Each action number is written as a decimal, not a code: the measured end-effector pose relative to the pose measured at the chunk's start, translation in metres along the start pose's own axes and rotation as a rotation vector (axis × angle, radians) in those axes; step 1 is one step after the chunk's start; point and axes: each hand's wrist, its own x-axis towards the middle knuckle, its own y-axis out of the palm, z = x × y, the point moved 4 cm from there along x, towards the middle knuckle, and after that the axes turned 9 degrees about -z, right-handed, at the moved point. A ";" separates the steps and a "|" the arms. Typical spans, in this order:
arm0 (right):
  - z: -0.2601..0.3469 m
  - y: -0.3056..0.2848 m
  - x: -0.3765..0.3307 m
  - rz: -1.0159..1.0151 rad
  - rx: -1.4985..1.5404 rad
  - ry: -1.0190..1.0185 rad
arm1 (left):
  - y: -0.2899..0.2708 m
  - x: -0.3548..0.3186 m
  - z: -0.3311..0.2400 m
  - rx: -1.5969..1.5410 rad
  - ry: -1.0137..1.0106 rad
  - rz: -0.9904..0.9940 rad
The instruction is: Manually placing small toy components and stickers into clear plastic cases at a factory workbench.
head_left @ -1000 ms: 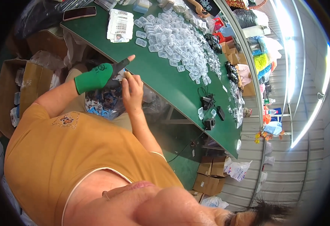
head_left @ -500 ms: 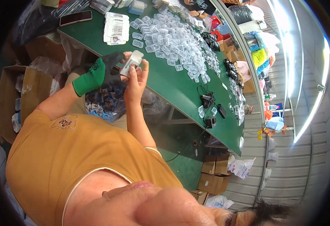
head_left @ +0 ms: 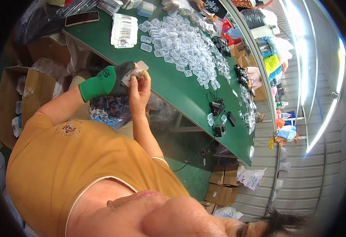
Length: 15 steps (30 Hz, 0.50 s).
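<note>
A small white cardboard box [head_left: 127,79] with its end flap raised is held between my two hands at the near edge of the green table. My left hand [head_left: 122,76], in a green and black glove, is closed around the box from the left. My bare right hand [head_left: 140,89] pinches at the box's open end with thumb and fingers. Whether something small lies between those fingertips is hidden. Flat white printed cartons [head_left: 124,29] lie stacked just beyond my hands. To their right spreads a large pile of clear plastic cases [head_left: 177,41].
A phone [head_left: 82,18] lies at the table's [head_left: 180,93] left corner. Black adapters and cables [head_left: 218,106] sit toward the right end. Below my hands is a bag of small printed packets [head_left: 104,107]. Open cardboard boxes [head_left: 42,93] stand at left, others [head_left: 222,185] under the right end.
Both hands have drawn slightly down with the box. My right fingers have curled in from beside the box to its open end.
</note>
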 end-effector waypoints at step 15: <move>0.019 -0.005 0.036 0.256 0.157 0.473 | -0.007 0.003 -0.005 -0.177 -0.227 0.166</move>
